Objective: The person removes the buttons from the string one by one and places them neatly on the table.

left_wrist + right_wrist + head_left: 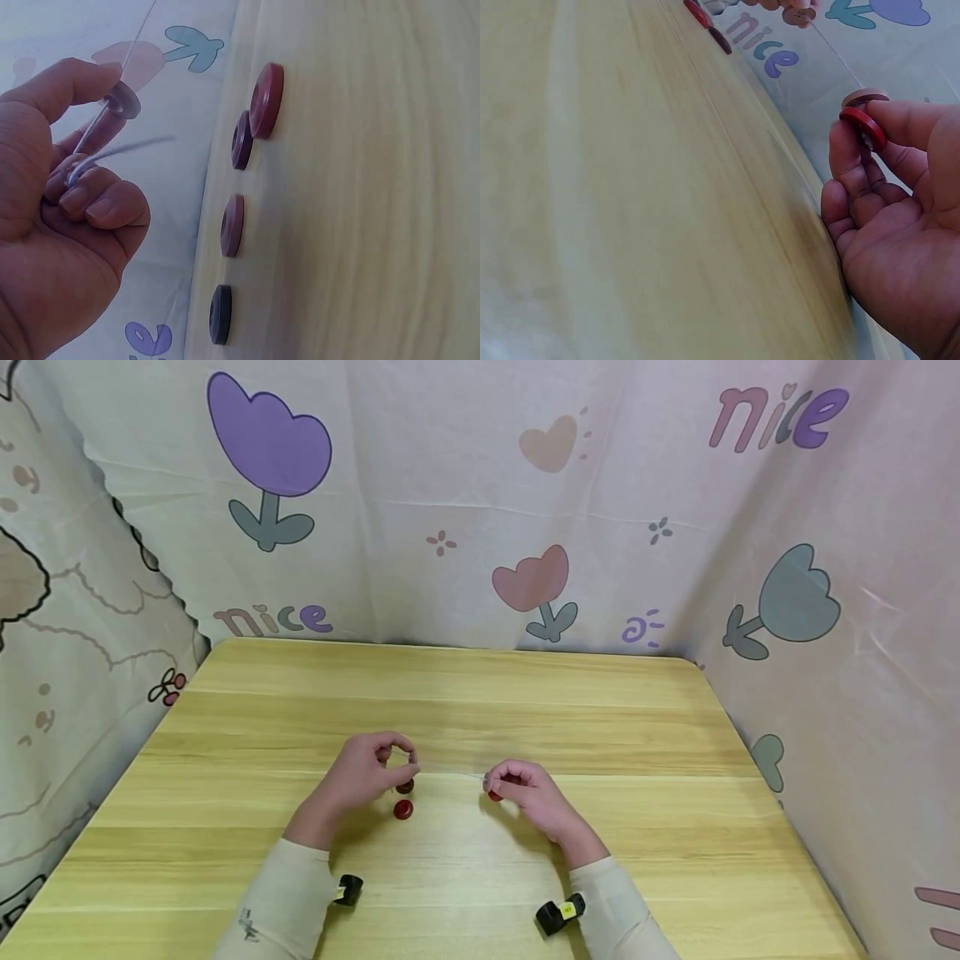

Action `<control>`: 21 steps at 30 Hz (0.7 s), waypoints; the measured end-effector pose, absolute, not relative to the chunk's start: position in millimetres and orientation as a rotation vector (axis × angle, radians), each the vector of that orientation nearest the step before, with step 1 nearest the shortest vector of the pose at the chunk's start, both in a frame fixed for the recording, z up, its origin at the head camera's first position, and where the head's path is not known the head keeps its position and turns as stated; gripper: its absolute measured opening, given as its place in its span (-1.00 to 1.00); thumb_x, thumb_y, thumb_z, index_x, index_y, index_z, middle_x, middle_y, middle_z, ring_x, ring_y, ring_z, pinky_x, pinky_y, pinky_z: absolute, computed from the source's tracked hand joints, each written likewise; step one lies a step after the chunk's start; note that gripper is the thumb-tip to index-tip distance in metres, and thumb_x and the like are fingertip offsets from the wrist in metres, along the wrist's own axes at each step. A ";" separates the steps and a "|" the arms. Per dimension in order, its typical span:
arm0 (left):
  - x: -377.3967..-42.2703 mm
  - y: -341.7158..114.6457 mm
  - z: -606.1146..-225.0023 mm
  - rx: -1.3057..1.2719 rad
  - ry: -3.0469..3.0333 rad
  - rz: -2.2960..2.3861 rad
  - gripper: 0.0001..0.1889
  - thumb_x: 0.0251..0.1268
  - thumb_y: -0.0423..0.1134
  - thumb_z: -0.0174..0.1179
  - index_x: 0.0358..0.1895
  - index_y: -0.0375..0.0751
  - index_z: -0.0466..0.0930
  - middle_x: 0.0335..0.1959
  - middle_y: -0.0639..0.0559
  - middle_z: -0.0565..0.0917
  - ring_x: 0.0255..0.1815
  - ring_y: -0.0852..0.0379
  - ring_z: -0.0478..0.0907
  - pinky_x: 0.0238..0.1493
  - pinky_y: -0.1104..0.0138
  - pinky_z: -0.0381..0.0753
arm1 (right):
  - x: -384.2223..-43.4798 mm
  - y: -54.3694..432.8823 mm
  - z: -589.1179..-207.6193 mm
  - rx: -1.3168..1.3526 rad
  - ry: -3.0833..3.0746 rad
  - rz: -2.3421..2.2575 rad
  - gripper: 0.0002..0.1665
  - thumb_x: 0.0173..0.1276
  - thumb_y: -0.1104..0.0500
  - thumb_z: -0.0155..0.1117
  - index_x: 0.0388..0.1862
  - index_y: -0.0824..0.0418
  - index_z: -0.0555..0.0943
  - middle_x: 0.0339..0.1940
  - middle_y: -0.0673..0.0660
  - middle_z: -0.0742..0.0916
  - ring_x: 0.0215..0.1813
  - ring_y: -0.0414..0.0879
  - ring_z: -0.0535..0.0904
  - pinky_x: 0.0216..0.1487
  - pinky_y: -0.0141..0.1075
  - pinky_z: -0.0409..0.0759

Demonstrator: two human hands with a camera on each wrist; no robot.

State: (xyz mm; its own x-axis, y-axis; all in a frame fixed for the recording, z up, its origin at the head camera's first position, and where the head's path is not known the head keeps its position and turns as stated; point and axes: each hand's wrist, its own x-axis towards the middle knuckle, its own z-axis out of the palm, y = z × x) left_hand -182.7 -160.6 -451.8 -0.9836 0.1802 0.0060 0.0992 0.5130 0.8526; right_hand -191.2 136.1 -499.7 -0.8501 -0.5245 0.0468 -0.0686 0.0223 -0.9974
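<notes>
My left hand [367, 770] pinches a brownish button [126, 100] between thumb and forefinger. White thread [91, 133] runs by that button and down to the curled lower fingers, where a loose end sticks out. Across from it, my right hand [534, 793] holds a red button [864, 127] and a pinkish-brown button [865, 95] at its fingertips. The thread stretches between both hands above the table. Beneath the left hand lie a red button [403, 810] and a dark red button [405, 787]. A pink button [232, 226] and a dark grey button [220, 315] also show in the left wrist view.
The wooden table [480, 710] reaches back to a printed cloth [420, 460], which also hangs along both sides. A black wrist camera [348, 890] is on the left sleeve, and another black camera [551, 919] is on the right.
</notes>
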 end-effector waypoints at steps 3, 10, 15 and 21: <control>-182.9 -164.3 -451.8 0.239 2.666 1.493 -0.85 0.17 -0.20 0.45 -0.21 -0.03 0.71 -0.66 0.10 0.15 -0.65 0.13 0.12 -0.59 0.31 0.20 | -191.1 135.8 -499.0 -0.601 1.972 -1.890 -0.86 0.49 0.37 0.13 -0.18 0.47 0.59 -0.13 0.42 0.66 -0.05 0.15 0.58 0.01 -0.23 0.56; -182.3 -173.6 -453.9 0.187 2.610 1.551 -0.81 0.19 -0.21 0.44 -0.16 -0.09 0.69 -0.64 0.07 0.15 -0.70 0.12 0.27 -0.62 0.33 0.26 | -190.8 135.0 -498.0 -0.593 1.979 -1.895 -0.86 0.50 0.40 0.09 -0.17 0.48 0.58 -0.14 0.38 0.66 -0.02 0.17 0.57 0.02 -0.23 0.55; -182.3 -180.7 -454.8 0.145 2.612 1.563 -0.80 0.18 -0.22 0.44 -0.16 -0.08 0.68 -0.62 0.06 0.13 -0.68 0.13 0.19 -0.61 0.33 0.25 | -191.2 136.0 -498.9 -0.595 1.982 -1.890 -0.86 0.49 0.37 0.11 -0.18 0.47 0.59 -0.15 0.38 0.66 -0.03 0.12 0.58 0.03 -0.22 0.55; -181.9 -189.3 -456.3 0.126 2.683 1.527 -0.81 0.18 -0.20 0.45 -0.17 -0.06 0.68 -0.62 0.07 0.15 -0.65 0.12 0.14 -0.62 0.32 0.21 | -191.2 134.7 -497.8 -0.576 1.974 -1.895 -0.85 0.49 0.38 0.11 -0.17 0.48 0.59 -0.12 0.43 0.65 0.02 0.21 0.56 0.06 -0.22 0.54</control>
State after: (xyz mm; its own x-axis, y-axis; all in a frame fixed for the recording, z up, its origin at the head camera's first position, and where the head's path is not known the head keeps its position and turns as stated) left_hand -181.9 -189.3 -456.3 -0.9953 0.0963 -0.0046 0.0452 0.5083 0.8600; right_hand -191.2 134.7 -497.8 -0.8587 -0.5114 0.0319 -0.0529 0.0264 -0.9983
